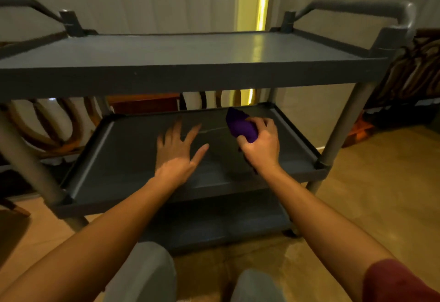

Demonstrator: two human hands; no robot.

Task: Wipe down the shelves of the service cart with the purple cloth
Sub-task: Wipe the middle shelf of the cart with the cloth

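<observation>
The right hand (260,146) is closed around the bunched purple cloth (241,124), whose loose end sticks out beyond the fingers toward the far edge of the middle shelf (133,156), a wadded hold that probably gives a firm pad to press down with. Just to its left, the left hand (177,151) is spread wide and holds nothing, palm down over the same shelf, likely to steady the cart (190,73) or the crouching person, though whether it touches cannot be told. The top shelf (166,49) lies above both hands and the bottom shelf (214,225) below them.
</observation>
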